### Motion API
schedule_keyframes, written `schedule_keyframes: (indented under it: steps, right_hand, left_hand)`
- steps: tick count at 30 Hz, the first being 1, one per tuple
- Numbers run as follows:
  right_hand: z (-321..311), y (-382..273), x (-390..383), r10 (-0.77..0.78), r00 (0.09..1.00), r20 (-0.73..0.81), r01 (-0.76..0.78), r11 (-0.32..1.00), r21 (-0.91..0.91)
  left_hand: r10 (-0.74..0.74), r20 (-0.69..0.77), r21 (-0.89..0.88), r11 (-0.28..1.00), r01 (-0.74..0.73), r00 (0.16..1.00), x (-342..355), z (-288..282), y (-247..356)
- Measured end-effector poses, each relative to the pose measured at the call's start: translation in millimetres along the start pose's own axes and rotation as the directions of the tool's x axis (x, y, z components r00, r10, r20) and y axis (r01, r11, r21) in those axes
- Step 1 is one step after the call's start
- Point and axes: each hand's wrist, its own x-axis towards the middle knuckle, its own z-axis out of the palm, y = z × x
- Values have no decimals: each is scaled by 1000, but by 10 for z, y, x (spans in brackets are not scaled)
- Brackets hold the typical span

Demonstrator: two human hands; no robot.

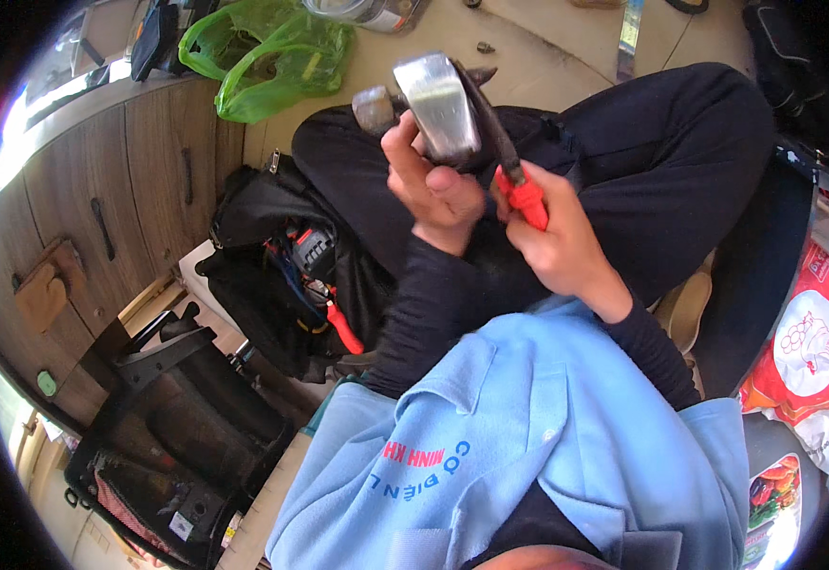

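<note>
At twelve o'clock your left hand (436, 195) has its fingers curled against a shiny, silver, blocky metal piece (441, 112), while your right hand (562, 237) wraps a red-handled tool with a dark metal shaft (528, 201) alongside the piece's three-o'clock edge, a crumpled green plastic bag (282, 68) lying at eleven.

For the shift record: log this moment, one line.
left grip: holds shiny metal piece | right grip: holds red-handled tool | nearby: green plastic bag
</note>
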Motion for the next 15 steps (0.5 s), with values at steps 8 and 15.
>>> schedule_keyframes:
  steps: [8,15]
  right_hand:
    - [-376,-122,-350,343,531,775,-708,682,183]
    - [-450,-496,-218,241,824,513,-253,966,-48]
  left_hand:
    - [596,505,-1,723,-690,624,1407,-972,74]
    - [-11,222,-140,989,43,975,1202,-657,670]
